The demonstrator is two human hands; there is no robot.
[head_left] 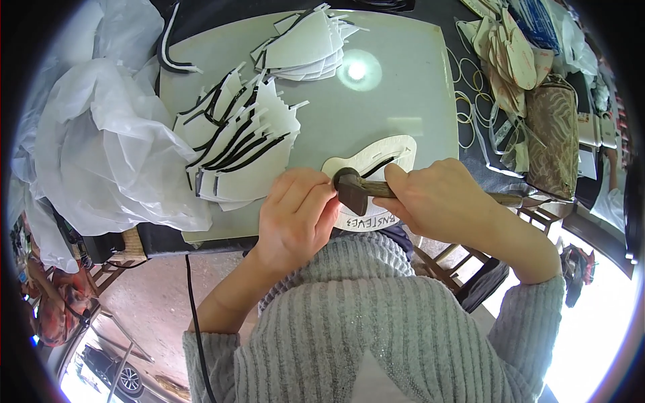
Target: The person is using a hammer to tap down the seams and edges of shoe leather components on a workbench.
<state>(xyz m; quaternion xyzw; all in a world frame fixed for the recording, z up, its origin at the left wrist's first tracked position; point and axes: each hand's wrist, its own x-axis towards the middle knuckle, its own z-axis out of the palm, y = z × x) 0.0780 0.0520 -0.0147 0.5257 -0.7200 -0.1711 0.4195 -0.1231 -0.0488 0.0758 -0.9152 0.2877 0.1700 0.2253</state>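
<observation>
My right hand (430, 201) is wrapped round the wooden handle of a hammer (353, 193). Its dark metal head is over a flat, cream, curved template-like piece (393, 146) at the board's front edge. Handwritten marks run along the piece's near rim, and a narrow black strip (377, 166) lies across it. Beside the hammer head, my left hand (295, 211) has its fingers curled together at the piece's left edge. The head and fingers hide what the left fingertips pinch. White cut pieces with black edging (245, 144) lie in a fanned pile left of my hands.
A pale board (403, 80) covers the table's middle, with another stack of white pieces (306, 50) at the back. Crumpled clear plastic (114, 141) fills the left. Elastic bands (470, 101), cream cut pieces (507, 57) and a patterned brown pouch (552, 138) lie on the right.
</observation>
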